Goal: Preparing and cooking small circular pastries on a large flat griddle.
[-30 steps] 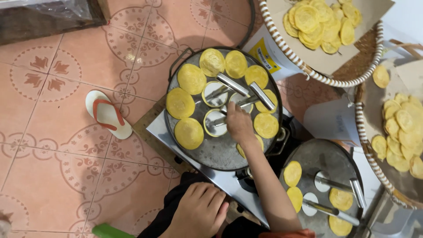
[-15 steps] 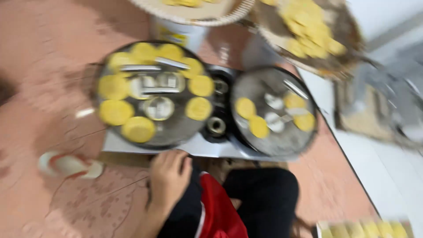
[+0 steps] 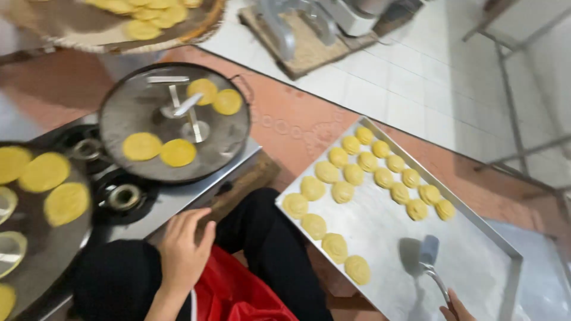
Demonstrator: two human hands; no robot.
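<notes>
The view has swung to the right since the earlier pictures. A metal tray (image 3: 476, 261) of piped yellow dough pieces (image 3: 336, 246) on the floor, unseen before, now fills the right half. The right hand (image 3: 458, 308), a second ago pressing on the big round griddle, now grips a small spatula (image 3: 429, 261) over the tray's near edge. The left hand (image 3: 184, 249) has stayed on the knee. The sandal has left view.
</notes>
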